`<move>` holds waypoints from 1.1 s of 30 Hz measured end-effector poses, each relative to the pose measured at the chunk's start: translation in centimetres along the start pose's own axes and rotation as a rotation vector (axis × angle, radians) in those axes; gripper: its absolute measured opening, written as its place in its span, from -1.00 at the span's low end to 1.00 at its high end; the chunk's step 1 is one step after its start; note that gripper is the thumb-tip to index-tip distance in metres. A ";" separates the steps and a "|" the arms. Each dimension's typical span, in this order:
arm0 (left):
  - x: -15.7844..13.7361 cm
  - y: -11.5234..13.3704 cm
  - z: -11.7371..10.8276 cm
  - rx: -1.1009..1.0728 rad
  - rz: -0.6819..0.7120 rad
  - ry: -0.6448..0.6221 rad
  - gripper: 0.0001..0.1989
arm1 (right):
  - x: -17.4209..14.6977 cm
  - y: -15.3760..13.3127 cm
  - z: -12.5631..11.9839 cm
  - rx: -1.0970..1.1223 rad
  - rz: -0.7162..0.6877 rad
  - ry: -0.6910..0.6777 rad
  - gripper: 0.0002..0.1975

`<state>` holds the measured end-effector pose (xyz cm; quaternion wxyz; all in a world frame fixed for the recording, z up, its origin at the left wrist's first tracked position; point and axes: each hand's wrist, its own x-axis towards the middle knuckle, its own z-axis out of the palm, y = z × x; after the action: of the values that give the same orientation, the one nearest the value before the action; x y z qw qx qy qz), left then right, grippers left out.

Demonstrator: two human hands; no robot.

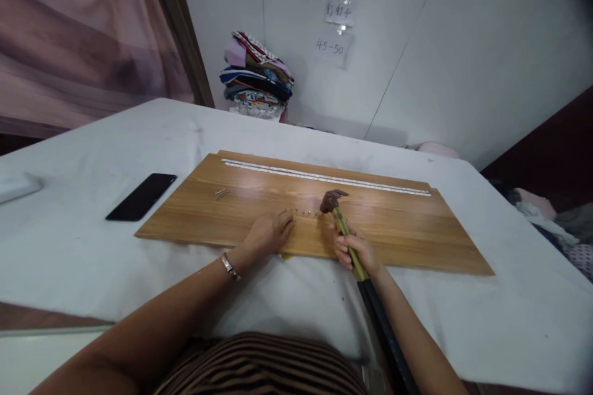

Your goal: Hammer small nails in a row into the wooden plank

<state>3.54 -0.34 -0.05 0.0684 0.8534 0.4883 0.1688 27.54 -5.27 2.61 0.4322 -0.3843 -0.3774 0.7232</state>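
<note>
My right hand [354,250] is wrapped around the yellow-green upper handle of a claw hammer [332,201], whose lower grip is black. The rusty head hangs over the middle of a wooden board [407,228]. A short row of nails [309,213] runs across the board between the hammer head and my left hand [269,231]. That hand rests on the board with curled fingers at the row's left end; whatever its fingertips pinch, if anything, is hidden. Several loose nails [222,193] lie on the board's left part.
A white tape strip [324,177] runs along the board's far side. Left of the board, a black phone [141,197] lies on the white-covered table [83,247]. Folded cloths [258,77] are stacked by the wall, and paper notes [334,46] are taped to it.
</note>
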 end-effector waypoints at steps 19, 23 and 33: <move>0.1 -0.3 0.4 -0.011 0.015 0.018 -0.79 | 0.4 0.3 -0.1 -0.006 0.032 0.006 -0.65; 0.1 -0.6 0.9 -0.007 0.025 0.024 -0.80 | 0.2 0.4 -0.5 0.004 -0.005 0.005 -0.63; -0.1 0.4 -0.3 0.016 -0.053 0.030 -0.81 | 0.2 0.7 -0.7 -0.006 0.004 -0.011 -0.63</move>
<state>3.69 -0.67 0.34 0.0587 0.8380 0.5132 0.1760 27.85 -5.15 1.60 0.4274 -0.3824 -0.3811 0.7252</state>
